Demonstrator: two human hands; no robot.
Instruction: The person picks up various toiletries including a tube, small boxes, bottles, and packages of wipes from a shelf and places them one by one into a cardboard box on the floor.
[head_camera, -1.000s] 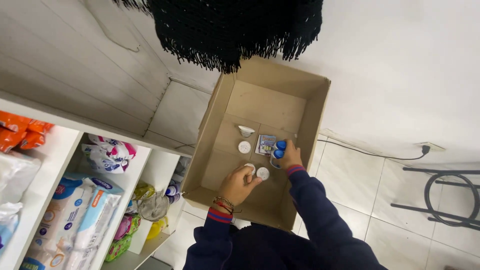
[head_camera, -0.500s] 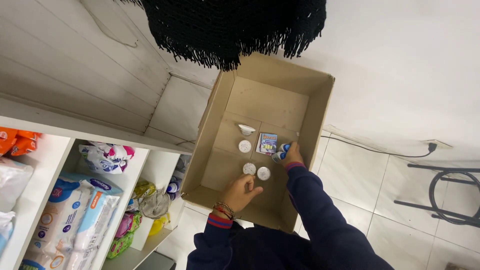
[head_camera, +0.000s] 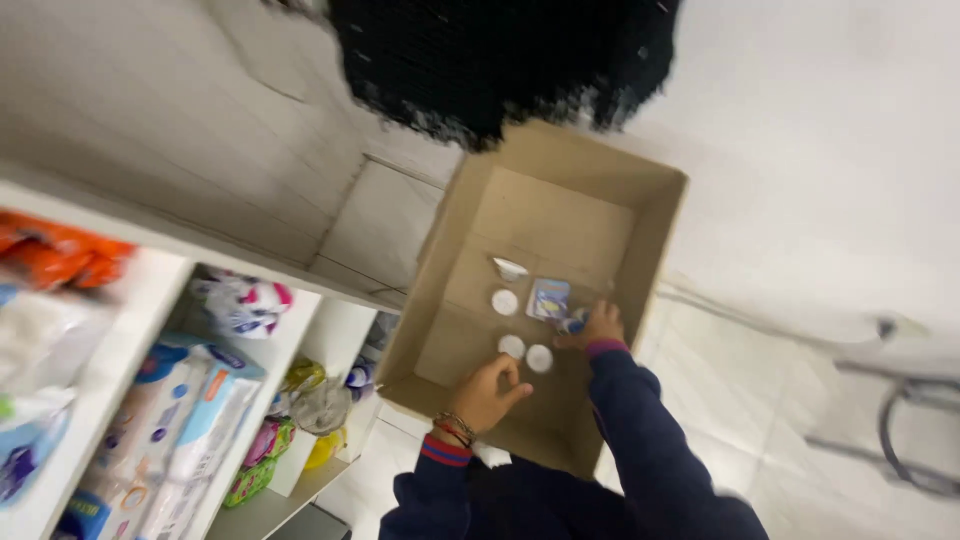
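Inside the cardboard box (head_camera: 640, 215), the left hand (head_camera: 487, 393) has drawn back from the white lids (head_camera: 526, 352).

The open brown cardboard box (head_camera: 470, 205) is mostly bare floor; small white round lids (head_camera: 505, 301) cluster mid-box, walls hemming all sides.

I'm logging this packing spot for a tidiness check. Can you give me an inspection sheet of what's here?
Surface: white tiled floor.
Job's things: open cardboard box holding round white lids, a flat blue packet.
Clutter: packages on the white shelves.
Hands: left hand open above the box edge, empty; right hand on a small blue item, grip unclear.
Cables: one along the wall.
Surroundings: dark metal frame.
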